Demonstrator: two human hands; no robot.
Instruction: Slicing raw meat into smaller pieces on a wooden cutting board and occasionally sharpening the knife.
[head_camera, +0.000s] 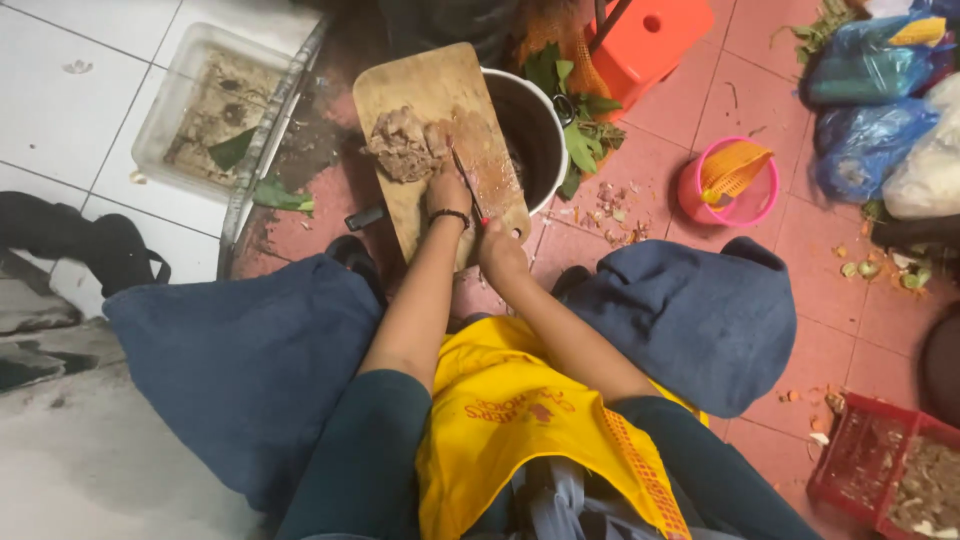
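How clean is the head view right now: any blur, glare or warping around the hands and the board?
Head view: wide-angle warping bends the floor tiles and stretches the knees at the edges; light is dim and even, with no glare on the cutting board; the left hand, right hand and knife look soft, and the meat shows little detail; the metal pot is dark inside.

A red tiled floor (780, 270) carries a wooden cutting board (440, 100), pink basket (728, 190) and red crate (880, 470).
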